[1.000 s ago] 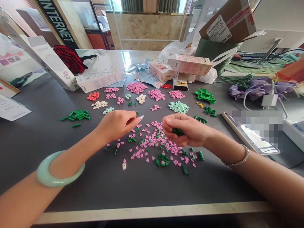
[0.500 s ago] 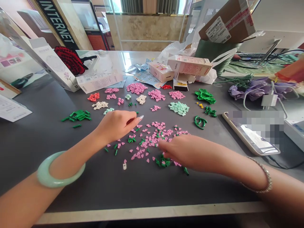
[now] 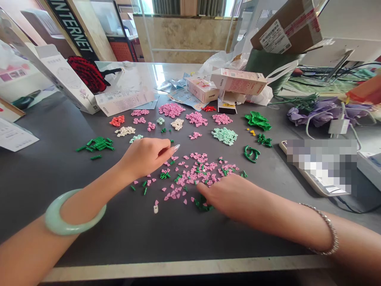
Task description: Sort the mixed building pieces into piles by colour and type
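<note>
My left hand (image 3: 151,157) is closed above the upper left of a scattered pile of pink pieces (image 3: 193,172); what its fingers hold, if anything, is hidden. A small green piece (image 3: 172,141) shows by its knuckles. Lower right in the pile, my right hand (image 3: 222,190) reaches down with curled fingers beside dark green pieces (image 3: 203,204), and its fingertips are hidden beneath it. Green bits lie among the pink ones. A single white piece (image 3: 156,209) rests near the front of the pile.
Sorted heaps stand behind, among them pink (image 3: 172,110), mint (image 3: 224,136) and green leaves (image 3: 257,120). Green tubes (image 3: 99,143) lie left. A phone (image 3: 315,171) is at the right. Opened boxes (image 3: 241,80) and a white carton (image 3: 67,77) stand farther back.
My right hand has shifted slightly down and toward the front edge, uncovering pink and green pieces at the pile's right side. My left hand has hardly moved.
</note>
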Action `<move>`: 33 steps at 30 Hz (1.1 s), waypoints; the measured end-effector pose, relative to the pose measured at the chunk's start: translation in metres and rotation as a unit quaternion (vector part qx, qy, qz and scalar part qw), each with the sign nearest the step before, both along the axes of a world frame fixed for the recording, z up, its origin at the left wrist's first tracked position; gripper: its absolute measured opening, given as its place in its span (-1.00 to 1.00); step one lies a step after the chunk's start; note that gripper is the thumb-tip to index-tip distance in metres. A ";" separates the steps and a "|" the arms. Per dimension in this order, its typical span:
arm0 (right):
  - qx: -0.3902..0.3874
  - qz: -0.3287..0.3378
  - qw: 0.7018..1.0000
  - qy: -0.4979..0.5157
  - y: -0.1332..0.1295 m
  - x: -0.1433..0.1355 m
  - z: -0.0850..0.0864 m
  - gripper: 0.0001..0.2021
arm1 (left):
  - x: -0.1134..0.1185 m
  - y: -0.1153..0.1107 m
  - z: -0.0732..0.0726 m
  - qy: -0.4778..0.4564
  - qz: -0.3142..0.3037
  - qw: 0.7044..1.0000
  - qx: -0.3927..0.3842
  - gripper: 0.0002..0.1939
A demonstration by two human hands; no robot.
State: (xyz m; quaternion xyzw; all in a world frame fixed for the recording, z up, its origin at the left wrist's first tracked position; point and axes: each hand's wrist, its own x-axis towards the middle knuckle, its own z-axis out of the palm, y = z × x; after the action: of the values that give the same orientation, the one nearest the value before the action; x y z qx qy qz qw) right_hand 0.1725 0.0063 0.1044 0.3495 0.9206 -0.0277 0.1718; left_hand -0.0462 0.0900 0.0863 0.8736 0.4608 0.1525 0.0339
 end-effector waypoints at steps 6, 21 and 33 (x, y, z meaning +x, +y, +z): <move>-0.042 -0.017 0.999 0.031 0.008 0.006 0.007 -0.76 | 0.000 0.002 0.000 0.006 0.012 1.000 -0.004 -0.58; -0.566 -0.217 0.433 0.667 0.045 0.019 -0.005 -0.88 | -0.001 0.003 0.000 0.025 0.028 0.999 -0.021 -0.56; -0.530 -0.243 0.464 0.666 0.056 0.022 -0.015 -0.63 | -0.002 0.003 -0.001 0.015 0.009 1.000 -0.024 -0.54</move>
State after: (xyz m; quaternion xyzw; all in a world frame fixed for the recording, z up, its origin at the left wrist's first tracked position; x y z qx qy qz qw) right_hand 0.1941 0.0621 0.0892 0.2767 0.4421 -0.7758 -0.3551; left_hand -0.0484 0.0934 0.0855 0.8707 0.4724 0.1285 0.0464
